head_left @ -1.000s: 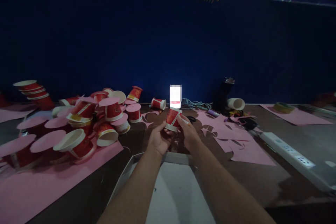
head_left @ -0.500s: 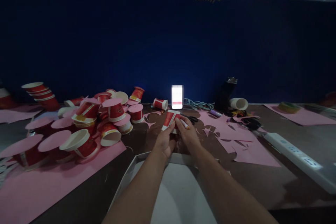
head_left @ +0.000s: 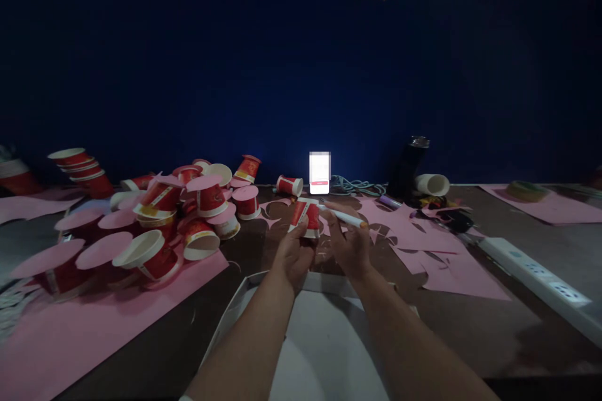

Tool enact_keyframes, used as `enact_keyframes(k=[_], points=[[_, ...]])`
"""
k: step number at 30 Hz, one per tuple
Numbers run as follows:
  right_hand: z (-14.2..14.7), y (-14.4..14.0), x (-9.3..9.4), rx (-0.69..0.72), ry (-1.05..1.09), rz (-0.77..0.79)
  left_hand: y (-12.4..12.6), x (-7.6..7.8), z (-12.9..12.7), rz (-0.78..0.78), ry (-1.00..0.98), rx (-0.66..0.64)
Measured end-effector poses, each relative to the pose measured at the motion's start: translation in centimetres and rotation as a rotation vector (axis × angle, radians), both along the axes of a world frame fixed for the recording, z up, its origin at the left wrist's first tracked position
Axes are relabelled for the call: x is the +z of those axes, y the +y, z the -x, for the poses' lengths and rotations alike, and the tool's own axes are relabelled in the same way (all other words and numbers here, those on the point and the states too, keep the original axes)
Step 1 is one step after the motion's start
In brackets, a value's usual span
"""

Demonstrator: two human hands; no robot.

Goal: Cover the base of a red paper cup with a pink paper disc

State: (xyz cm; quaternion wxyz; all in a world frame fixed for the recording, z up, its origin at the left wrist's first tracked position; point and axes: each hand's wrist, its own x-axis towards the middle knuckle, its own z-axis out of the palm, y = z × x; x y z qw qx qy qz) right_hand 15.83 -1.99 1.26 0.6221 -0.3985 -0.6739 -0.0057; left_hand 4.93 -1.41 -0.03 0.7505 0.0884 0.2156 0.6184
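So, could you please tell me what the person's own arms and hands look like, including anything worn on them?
Both forearms are bare, with no sleeves, gloves or watch in view. The left hand and right hand show no rings that I can make out, though the light is dim. A small white edge shows beside the left arm at the bottom; unclear what.

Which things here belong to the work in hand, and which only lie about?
In hand:
- left hand holds red paper cup
- right hand holds white pen

Lying about:
- lit phone
- white power strip
- dark flask
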Motion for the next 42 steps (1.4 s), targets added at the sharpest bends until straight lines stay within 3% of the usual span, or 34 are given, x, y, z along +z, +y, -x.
enact_keyframes(k=[7,20,42], points=[[-0.08,0.47,-0.34,-0.079,-0.085,-0.032,0.09,-0.15,0.15,0.031,0.045,-0.03],[-0.03,0.29,-0.32,-0.092,-0.106,-0.03,-0.18,0.16,-0.01,0.072,0.079,-0.031],[0.23,0.26,-0.27,-0.121,-0.121,-0.015,0.35,-0.64,0.19,0.032,0.08,-0.052]])
